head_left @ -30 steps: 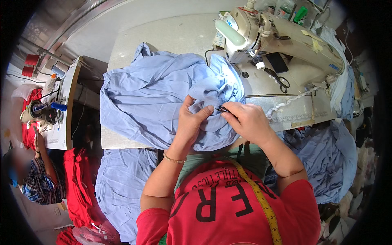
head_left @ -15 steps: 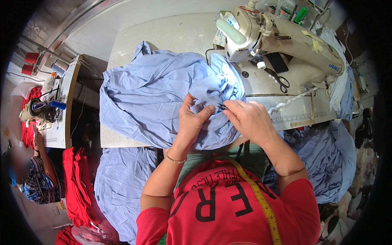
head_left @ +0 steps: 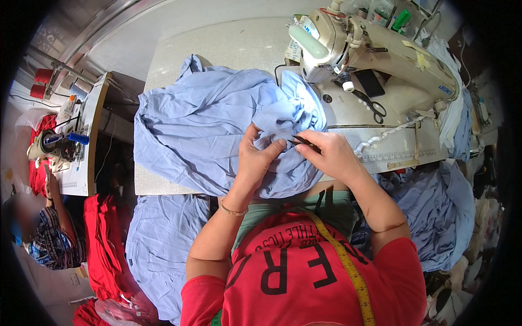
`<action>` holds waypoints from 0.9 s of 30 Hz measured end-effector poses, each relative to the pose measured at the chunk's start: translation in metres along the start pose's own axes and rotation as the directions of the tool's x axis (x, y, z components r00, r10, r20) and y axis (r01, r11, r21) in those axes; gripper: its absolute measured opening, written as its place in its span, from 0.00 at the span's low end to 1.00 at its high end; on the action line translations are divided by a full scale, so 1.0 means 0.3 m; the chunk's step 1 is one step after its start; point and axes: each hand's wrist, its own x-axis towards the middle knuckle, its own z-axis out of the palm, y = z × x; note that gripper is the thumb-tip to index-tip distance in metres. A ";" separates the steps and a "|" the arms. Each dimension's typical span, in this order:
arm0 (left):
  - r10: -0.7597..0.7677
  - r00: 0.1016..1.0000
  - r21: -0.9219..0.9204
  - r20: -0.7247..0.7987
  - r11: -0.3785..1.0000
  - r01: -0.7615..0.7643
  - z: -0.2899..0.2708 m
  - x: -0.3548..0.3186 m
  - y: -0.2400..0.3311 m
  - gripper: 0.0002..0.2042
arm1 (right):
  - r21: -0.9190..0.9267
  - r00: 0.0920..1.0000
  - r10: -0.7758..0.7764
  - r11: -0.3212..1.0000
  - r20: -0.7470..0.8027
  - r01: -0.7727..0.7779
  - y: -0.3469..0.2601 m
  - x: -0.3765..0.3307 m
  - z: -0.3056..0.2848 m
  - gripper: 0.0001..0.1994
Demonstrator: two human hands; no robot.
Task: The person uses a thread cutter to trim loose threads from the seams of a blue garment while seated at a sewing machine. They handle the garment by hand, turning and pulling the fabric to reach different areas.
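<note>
A light blue garment (head_left: 196, 119) lies crumpled over the front of the sewing table, its near part hanging over the edge toward my lap. My left hand (head_left: 258, 153) is closed on a fold of it, pinching the cloth between thumb and fingers. Just to the right, my right hand (head_left: 331, 154) grips small black thread snips (head_left: 305, 143). Their two narrow tips point left at the bunched cloth, close to my left thumb. Whether the tips touch the fabric I cannot tell.
A sewing machine (head_left: 375, 46) stands at the back right, with black scissors (head_left: 374, 108) and a dark phone (head_left: 369, 83) on its bed. More blue cloth (head_left: 429, 212) is heaped right of my lap, another blue piece (head_left: 166, 244) left. At far left, a person (head_left: 51, 233) sits by another machine.
My right hand has shifted slightly and turned, so more of the black snips shows between its fingers. My left hand and the garment have hardly moved.
</note>
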 end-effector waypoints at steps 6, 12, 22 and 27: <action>-0.056 0.998 -0.106 0.032 0.993 0.059 -0.002 0.000 0.010 0.22 | 0.139 1.000 0.006 0.990 -0.003 -0.005 0.041 -0.003 0.025 0.09; -0.044 0.999 -0.055 0.018 0.997 0.045 0.000 0.004 0.006 0.21 | -0.405 0.934 -0.351 0.866 -0.070 0.295 0.041 0.006 0.041 0.07; 0.004 1.000 0.157 -0.019 0.988 -0.001 0.006 0.005 0.013 0.20 | -0.475 0.941 -0.338 0.833 -0.032 0.283 0.039 0.002 0.053 0.07; -0.070 0.996 -0.003 -0.050 0.998 0.070 0.005 0.002 0.010 0.19 | -0.288 0.945 -0.306 0.921 -0.112 0.263 0.063 0.000 0.066 0.08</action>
